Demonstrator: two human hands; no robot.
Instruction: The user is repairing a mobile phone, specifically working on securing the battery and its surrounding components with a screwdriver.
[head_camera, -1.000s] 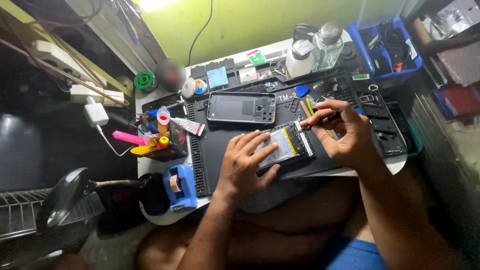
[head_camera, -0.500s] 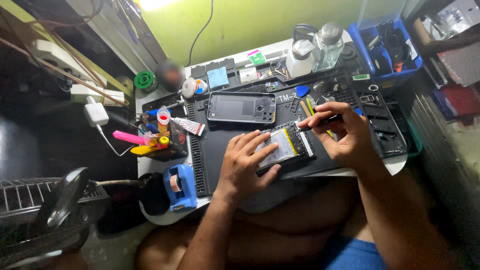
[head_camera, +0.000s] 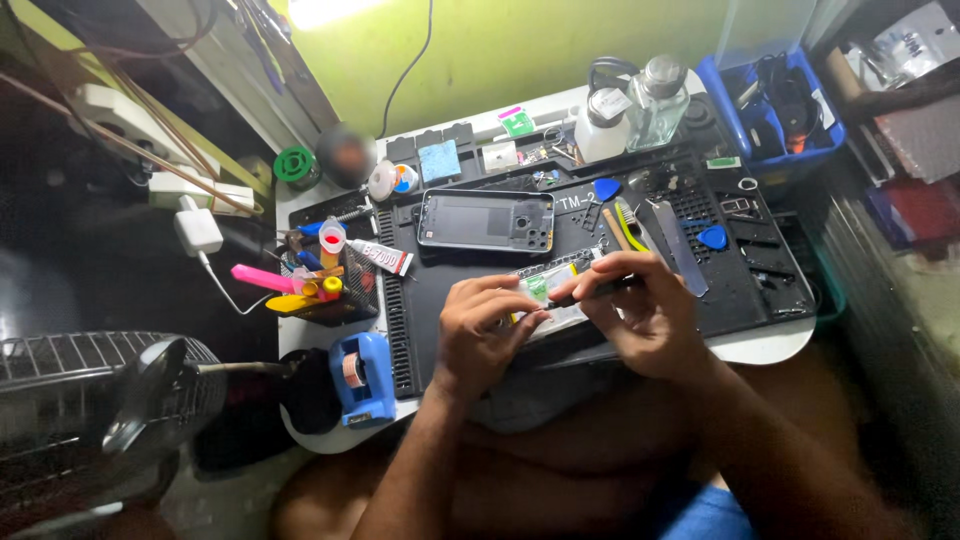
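Black mat (head_camera: 470, 300) carries our opened phone (head_camera: 545, 295): left hand (head_camera: 480, 335) steadies it, right hand (head_camera: 640, 315) pinches a thin tool (head_camera: 600, 290) just beside; next, careful prying.

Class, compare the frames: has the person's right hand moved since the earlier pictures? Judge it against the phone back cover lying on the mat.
Yes. The right hand has shifted leftward, toward the left hand, closing over the opened phone; the phone back cover on the mat stays put.

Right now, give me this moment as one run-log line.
left hand: steadies opened phone | right hand: pinches phone's upper edge | rear cover: lies apart on black work mat
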